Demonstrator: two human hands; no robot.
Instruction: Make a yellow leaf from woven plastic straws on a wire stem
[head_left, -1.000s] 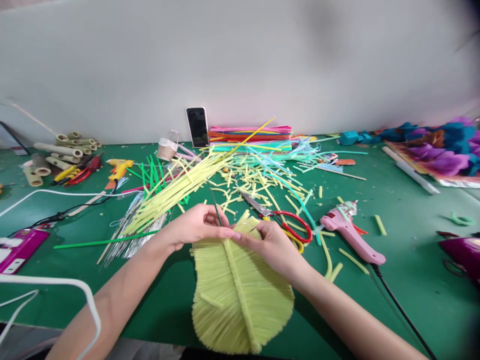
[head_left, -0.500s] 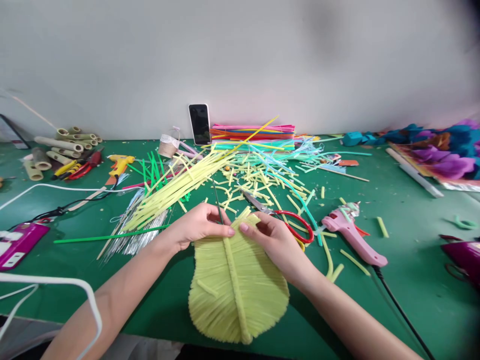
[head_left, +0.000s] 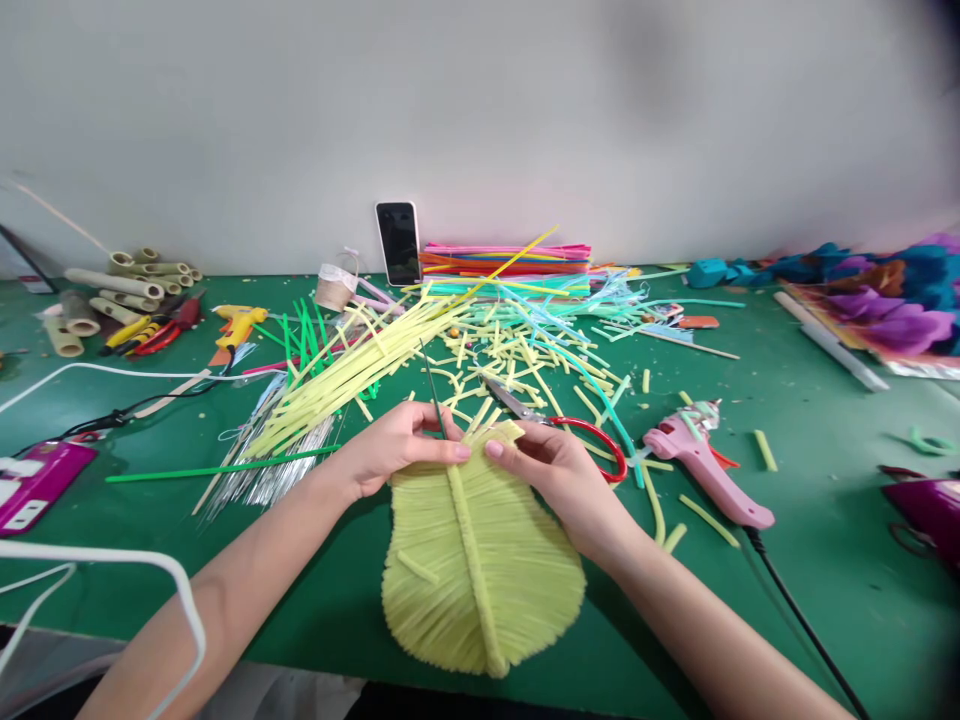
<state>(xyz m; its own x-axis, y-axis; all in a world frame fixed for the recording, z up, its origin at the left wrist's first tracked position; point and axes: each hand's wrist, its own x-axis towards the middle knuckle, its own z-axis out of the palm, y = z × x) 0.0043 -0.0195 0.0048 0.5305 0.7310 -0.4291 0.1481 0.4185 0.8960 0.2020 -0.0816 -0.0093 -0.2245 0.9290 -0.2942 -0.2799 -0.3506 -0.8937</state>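
A broad yellow-green leaf point(head_left: 525, 570) made of pipe cleaners, with a thick midrib down its middle, hangs between my hands over the table's front edge. My left hand point(head_left: 420, 447) pinches its upper left end by the midrib, where a thin dark stem point(head_left: 431, 385) sticks up. On the upper right end, my right hand point(head_left: 551, 470) grips the leaf between thumb and fingers. Short pipe-cleaner ends poke up between the two thumbs. Just beyond my right hand lie scissors point(head_left: 600, 435) with red handles, partly hidden by the fingers.
Yellow pipe cleaners point(head_left: 352, 375) and cut bits cover the table's middle. A pink glue gun point(head_left: 709, 465) lies right; a yellow glue gun point(head_left: 238, 325), pliers point(head_left: 176, 325) and bamboo tubes point(head_left: 127, 285) lie left. A phone point(head_left: 398, 243) leans on the wall. A white cable point(head_left: 150, 560) crosses the left.
The leaf has shifted slightly right and up in the view, with both hands still on it. My grip looks nearly the same.
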